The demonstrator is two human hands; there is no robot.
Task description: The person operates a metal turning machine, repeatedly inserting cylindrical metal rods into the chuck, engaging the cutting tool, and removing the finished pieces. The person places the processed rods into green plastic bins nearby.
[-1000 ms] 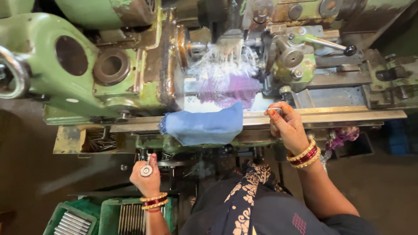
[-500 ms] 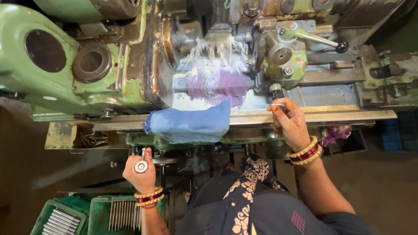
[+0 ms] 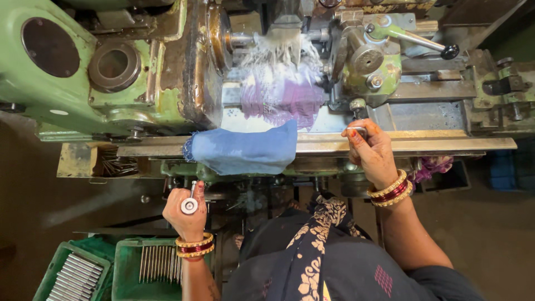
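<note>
From the head view, the left hand (image 3: 188,210) has its grip closed round a small metal-capped lever (image 3: 189,205) below the green lathe's (image 3: 67,95) front edge. The right hand (image 3: 374,150) pinches a thin metal handle (image 3: 356,130) at the front rail, just right of the blue cloth (image 3: 245,149).

1. A dull brown concrete workshop floor (image 3: 67,212) lies in shadow beneath a large green-painted metal lathe (image 3: 50,95), its paint chipped and stained with oil.
2. Two green plastic crates (image 3: 125,270) of steel rods stand on the floor at lower left.
3. A dark blue plastic bin (image 3: 504,173) sits low at right.
</note>
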